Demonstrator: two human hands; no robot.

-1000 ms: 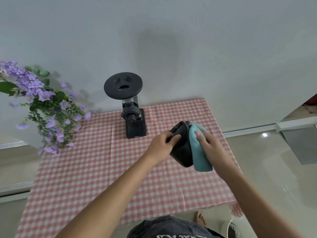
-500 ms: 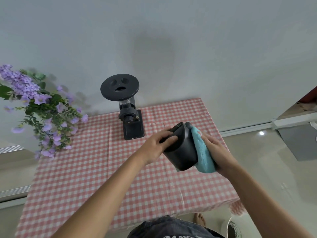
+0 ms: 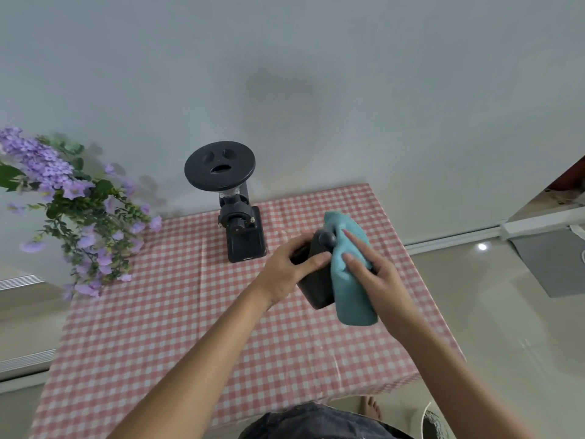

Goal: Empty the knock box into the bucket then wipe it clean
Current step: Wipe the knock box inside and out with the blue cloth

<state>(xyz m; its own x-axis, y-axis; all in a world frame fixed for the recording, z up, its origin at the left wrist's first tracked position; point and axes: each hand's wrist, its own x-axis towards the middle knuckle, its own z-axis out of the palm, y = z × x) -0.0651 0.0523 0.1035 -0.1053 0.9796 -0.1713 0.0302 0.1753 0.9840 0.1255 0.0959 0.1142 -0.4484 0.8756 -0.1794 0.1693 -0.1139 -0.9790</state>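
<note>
The black knock box is held tilted above the right half of the checked table, its knock bar end showing at the top. My left hand grips its left rim and side. My right hand presses a teal cloth flat against the box's right side; the cloth drapes over the top rim and hangs below the box. The white rim of the bucket shows on the floor at the bottom right corner, mostly cut off by my right arm.
A black coffee grinder stands at the back middle of the pink-and-white checked table. Purple artificial flowers hang over the back left corner. The wall is right behind the table. Tiled floor and a bare foot lie to the right.
The cloth has slid up the box's right side and now covers its top rim. My right hand moved up with it, and the box stands more upright.
</note>
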